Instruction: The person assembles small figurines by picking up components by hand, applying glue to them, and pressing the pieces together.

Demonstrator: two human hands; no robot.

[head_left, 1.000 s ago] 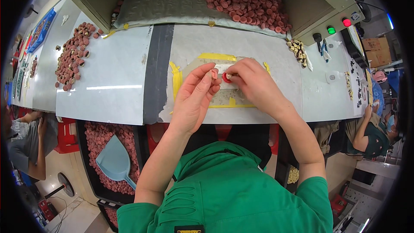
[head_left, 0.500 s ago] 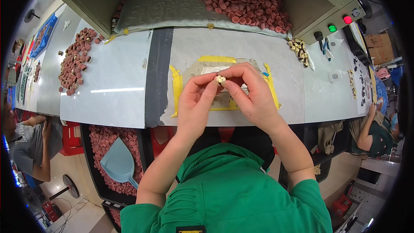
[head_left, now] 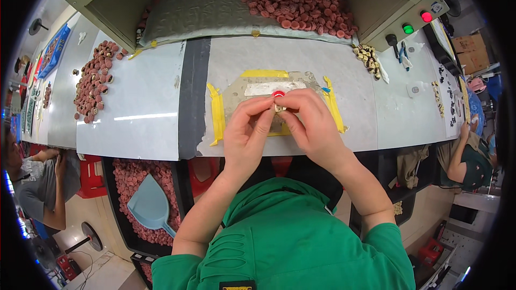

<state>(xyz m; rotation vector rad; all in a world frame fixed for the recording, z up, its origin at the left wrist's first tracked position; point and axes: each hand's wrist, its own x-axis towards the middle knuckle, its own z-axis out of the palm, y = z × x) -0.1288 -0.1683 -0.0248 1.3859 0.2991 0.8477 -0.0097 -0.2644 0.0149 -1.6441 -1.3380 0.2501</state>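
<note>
Between the fingertips of both hands is a small piece with a glossy red top (head_left: pixel 278 94) and a cream part below it. My left hand (head_left: pixel 245 137) pinches it from the left, thumb and forefinger closed. My right hand (head_left: pixel 314 123) pinches it from the right; the fingers cover most of it. Both hands are over a grey mat (head_left: pixel 236 91) edged with yellow tape (head_left: pixel 216 115) on the white table. A pale strip (head_left: pixel 271 88) lies on the mat just beyond the fingertips.
A grey-green machine housing (head_left: pixel 371 32) with a pile of red bumpy caps (head_left: pixel 301 5) stands at the back. Pinkish round pieces (head_left: pixel 97 80) lie left, cream-and-dark pieces (head_left: pixel 368 59) right. Below left, a black bin (head_left: pixel 185 182) holds red pieces and a blue scoop (head_left: pixel 148 204). People sit on both sides.
The piece in my fingers has turned: its cream face pointed up before, and now a red top shows. My hands are slightly lower, and the view has shifted a little.
</note>
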